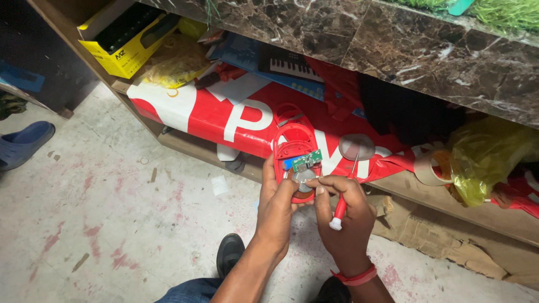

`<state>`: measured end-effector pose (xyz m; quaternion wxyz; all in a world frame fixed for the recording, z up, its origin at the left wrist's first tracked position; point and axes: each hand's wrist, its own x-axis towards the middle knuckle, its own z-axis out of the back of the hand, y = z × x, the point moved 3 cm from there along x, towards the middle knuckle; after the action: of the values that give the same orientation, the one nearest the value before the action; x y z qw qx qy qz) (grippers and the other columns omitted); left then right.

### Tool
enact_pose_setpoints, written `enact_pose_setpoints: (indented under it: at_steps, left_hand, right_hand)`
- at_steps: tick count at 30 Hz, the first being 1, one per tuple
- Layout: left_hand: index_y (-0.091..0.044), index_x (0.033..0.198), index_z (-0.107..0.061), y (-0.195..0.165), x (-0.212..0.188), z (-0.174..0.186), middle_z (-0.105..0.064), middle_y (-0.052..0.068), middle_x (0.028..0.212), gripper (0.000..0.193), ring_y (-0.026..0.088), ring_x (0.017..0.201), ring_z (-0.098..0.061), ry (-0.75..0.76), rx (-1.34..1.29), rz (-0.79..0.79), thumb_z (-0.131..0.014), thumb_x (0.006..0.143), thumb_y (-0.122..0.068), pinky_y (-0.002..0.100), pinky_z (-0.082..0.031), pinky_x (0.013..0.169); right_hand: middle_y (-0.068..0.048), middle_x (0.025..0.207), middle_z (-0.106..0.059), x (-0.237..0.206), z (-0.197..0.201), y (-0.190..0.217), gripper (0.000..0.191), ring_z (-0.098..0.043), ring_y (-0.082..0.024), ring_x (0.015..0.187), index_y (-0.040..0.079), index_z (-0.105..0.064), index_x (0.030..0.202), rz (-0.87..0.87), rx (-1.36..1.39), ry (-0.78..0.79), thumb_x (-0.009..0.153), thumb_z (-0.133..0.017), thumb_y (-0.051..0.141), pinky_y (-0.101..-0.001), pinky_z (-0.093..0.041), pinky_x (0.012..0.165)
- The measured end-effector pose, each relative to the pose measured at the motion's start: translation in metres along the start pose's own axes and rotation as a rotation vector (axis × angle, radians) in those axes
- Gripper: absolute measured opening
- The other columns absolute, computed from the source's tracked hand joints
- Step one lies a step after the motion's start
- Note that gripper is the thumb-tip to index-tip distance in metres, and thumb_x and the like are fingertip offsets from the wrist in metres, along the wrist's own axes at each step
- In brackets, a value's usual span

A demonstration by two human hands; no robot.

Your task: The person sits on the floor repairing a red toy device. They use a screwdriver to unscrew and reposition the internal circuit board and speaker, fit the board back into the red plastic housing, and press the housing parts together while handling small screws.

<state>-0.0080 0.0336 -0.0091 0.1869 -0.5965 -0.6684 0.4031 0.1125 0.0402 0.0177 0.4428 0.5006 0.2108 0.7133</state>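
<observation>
My left hand (275, 202) holds an opened red plastic device shell (295, 145) from its left side. Inside the shell sit a small green circuit board (306, 161) and a round silver speaker disc (304, 177). My right hand (345, 216) grips a small red-handled screwdriver (341, 207) in the palm, white end cap pointing down, while its fingertips touch the silver disc. A red band circles my right wrist.
A red and white printed sheet (224, 115) covers the wooden shelf under a dark marble counter (393, 45). A yellow box (126, 45), toy keyboard (289, 67), tape roll (429, 168) and yellow bag (483, 157) lie there. Cardboard (438, 235), my black shoe (230, 252) and a blue slipper (25, 143) rest on the floor.
</observation>
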Motion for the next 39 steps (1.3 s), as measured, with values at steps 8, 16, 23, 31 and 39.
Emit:
enact_pose_setpoints:
  at_steps: [8, 16, 23, 31, 39]
  left_hand:
    - [-0.015, 0.151, -0.033, -0.004, -0.001, -0.001, -0.064, 0.011, 0.123, 0.067, 0.02, 0.101, -0.068, 0.0, -0.014, -0.012, -0.046, 0.086, -0.006, 0.035, -0.06, 0.076]
    - [-0.012, 0.154, -0.031, -0.004, -0.003, -0.004, -0.06, 0.011, 0.129, 0.072, 0.018, 0.106, -0.065, 0.042, -0.059, -0.086, -0.045, 0.085, 0.004, 0.031, -0.059, 0.077]
    - [-0.011, 0.153, -0.033, -0.003, -0.003, -0.003, -0.061, 0.01, 0.126, 0.07, 0.015, 0.101, -0.065, 0.035, -0.068, -0.095, -0.048, 0.086, 0.003, 0.029, -0.059, 0.072]
    - [-0.01, 0.148, -0.039, -0.005, -0.004, -0.003, -0.066, 0.007, 0.116, 0.063, 0.013, 0.092, -0.067, 0.007, -0.017, -0.099, -0.053, 0.087, -0.002, 0.027, -0.057, 0.065]
    - [-0.01, 0.145, -0.042, -0.007, -0.005, -0.002, -0.068, 0.008, 0.111, 0.059, 0.013, 0.088, -0.068, 0.001, -0.002, -0.091, -0.056, 0.088, -0.007, 0.026, -0.055, 0.061]
  right_hand:
    - [-0.01, 0.103, -0.077, -0.002, -0.003, -0.007, 0.017, -0.076, -0.015, 0.095, -0.001, -0.06, 0.109, -0.066, 0.158, -0.055, 0.094, -0.064, -0.007, -0.027, -0.061, 0.083]
    - [-0.013, 0.105, -0.075, -0.002, -0.004, -0.014, 0.018, -0.075, -0.017, 0.1, -0.002, -0.059, 0.112, -0.079, 0.232, -0.061, 0.095, -0.061, -0.009, -0.0278, -0.06, 0.089]
    - [-0.012, 0.103, -0.075, -0.002, -0.003, -0.012, 0.017, -0.075, -0.016, 0.099, -0.002, -0.06, 0.11, -0.081, 0.218, -0.06, 0.095, -0.063, -0.008, -0.0268, -0.061, 0.084]
    - [-0.011, 0.101, -0.076, -0.003, -0.003, -0.012, 0.017, -0.076, -0.015, 0.096, -0.001, -0.06, 0.11, -0.076, 0.183, -0.058, 0.095, -0.064, -0.007, -0.0252, -0.059, 0.082]
    - [-0.011, 0.101, -0.077, -0.003, -0.002, -0.011, 0.017, -0.076, -0.014, 0.096, -0.001, -0.059, 0.11, -0.087, 0.173, -0.057, 0.095, -0.064, -0.007, -0.0244, -0.059, 0.081]
